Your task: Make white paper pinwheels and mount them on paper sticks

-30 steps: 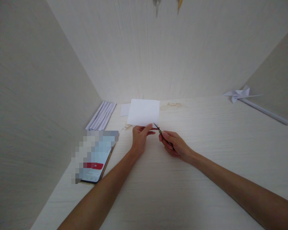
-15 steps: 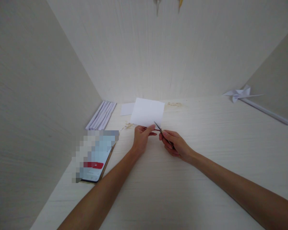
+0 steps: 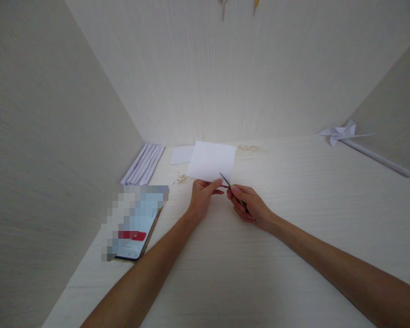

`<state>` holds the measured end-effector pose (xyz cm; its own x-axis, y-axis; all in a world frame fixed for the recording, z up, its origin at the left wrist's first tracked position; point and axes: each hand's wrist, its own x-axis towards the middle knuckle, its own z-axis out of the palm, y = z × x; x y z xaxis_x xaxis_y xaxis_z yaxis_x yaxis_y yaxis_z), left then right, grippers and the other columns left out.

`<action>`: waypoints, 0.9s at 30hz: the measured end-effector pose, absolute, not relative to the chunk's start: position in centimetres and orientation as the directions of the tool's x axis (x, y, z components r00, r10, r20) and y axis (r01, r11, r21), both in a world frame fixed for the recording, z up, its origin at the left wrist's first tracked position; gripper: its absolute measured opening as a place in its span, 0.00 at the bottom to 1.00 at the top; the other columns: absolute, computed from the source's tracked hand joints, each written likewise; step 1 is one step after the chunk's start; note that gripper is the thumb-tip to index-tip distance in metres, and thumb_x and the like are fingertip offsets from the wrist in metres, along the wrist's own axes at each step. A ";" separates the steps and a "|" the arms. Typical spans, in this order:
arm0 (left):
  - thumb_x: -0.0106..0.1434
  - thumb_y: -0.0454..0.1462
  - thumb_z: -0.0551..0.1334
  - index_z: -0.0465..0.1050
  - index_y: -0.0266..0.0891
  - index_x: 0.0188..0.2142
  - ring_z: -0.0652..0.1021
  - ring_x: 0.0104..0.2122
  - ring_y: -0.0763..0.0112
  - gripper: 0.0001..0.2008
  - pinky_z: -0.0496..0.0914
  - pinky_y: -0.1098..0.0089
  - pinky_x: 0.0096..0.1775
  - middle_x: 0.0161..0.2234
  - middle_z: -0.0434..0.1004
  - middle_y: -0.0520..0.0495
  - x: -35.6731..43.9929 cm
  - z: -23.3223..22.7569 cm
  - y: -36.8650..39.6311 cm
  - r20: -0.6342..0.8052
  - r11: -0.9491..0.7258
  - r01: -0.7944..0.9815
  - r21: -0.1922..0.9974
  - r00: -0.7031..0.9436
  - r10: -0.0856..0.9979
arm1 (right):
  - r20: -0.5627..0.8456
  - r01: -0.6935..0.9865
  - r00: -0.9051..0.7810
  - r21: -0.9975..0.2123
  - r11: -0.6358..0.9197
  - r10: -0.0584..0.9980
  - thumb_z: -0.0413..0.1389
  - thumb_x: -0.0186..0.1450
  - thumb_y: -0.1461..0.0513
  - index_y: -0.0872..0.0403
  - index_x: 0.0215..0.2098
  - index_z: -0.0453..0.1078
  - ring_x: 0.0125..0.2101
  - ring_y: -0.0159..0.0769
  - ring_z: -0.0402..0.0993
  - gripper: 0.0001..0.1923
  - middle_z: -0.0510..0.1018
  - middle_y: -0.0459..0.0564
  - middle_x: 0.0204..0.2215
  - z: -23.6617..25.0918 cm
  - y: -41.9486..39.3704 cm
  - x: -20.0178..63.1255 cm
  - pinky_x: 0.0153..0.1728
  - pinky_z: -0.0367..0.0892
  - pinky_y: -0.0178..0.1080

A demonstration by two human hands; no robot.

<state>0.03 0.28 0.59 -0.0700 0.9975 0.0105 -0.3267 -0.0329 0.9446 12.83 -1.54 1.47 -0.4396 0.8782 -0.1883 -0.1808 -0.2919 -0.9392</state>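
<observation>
A white sheet of paper [image 3: 212, 158] is held up at its near edge by my left hand [image 3: 201, 198], the thumb on top and the fingers below. My right hand [image 3: 251, 202] is closed around a pair of dark, slim scissors [image 3: 224, 178]. Their pointed blade reaches up and left across the paper's lower right corner, close to my left thumb. Most of the scissors' handle is hidden in my right fingers.
Behind the sheet lies another white paper piece [image 3: 181, 155]. Rolled paper sticks [image 3: 143, 164] and a phone [image 3: 131, 248] are on the left of the table [image 3: 310, 196]. A paper pinwheel [image 3: 341, 134] on a stick rests against the right wall.
The paper has shifted slightly to the right and tilted a little. Both hands keep nearly the same place and grip.
</observation>
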 end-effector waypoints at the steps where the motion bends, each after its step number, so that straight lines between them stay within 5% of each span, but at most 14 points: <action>1: 0.41 0.36 0.65 0.73 0.33 0.19 0.74 0.20 0.73 0.06 0.67 0.75 0.21 0.19 0.74 0.50 0.0 0.6 0.3 0.010 -0.032 -0.331 0.943 -0.069 0.998 | -0.186 -0.185 -0.438 -0.939 -0.291 0.879 0.49 0.56 0.54 0.55 0.22 0.59 0.04 0.19 0.42 0.12 0.54 0.34 0.06 1.4 -1.5 12.8 0.03 0.38 0.26; 9: 0.39 0.33 0.66 0.72 0.33 0.20 0.73 0.20 0.75 0.06 0.69 0.74 0.24 0.20 0.73 0.52 0.1 0.9 0.1 -0.017 -0.011 -0.406 0.914 -0.065 0.998 | -0.185 -0.179 -0.423 -0.942 -0.282 0.887 0.48 0.57 0.56 0.55 0.22 0.59 0.04 0.19 0.42 0.12 0.54 0.34 0.06 1.7 -1.6 12.8 0.04 0.38 0.25; 15: 0.40 0.34 0.65 0.71 0.34 0.24 0.72 0.20 0.78 0.09 0.70 0.75 0.23 0.21 0.73 0.53 0.1 1.3 0.4 -0.076 -0.070 -0.530 0.845 -0.249 0.966 | -0.199 -0.155 -0.441 -0.944 -0.292 0.876 0.48 0.57 0.56 0.55 0.22 0.59 0.04 0.19 0.42 0.11 0.54 0.34 0.06 1.7 -1.6 12.8 0.03 0.39 0.25; 27: 0.41 0.34 0.65 0.70 0.35 0.27 0.72 0.21 0.77 0.11 0.70 0.75 0.21 0.24 0.73 0.53 0.0 1.2 0.5 -0.035 -0.111 -0.466 0.878 -0.294 0.955 | -0.211 -0.148 -0.457 -0.940 -0.308 0.864 0.49 0.56 0.55 0.55 0.22 0.60 0.04 0.19 0.42 0.12 0.54 0.34 0.06 1.4 -1.5 12.9 0.03 0.39 0.25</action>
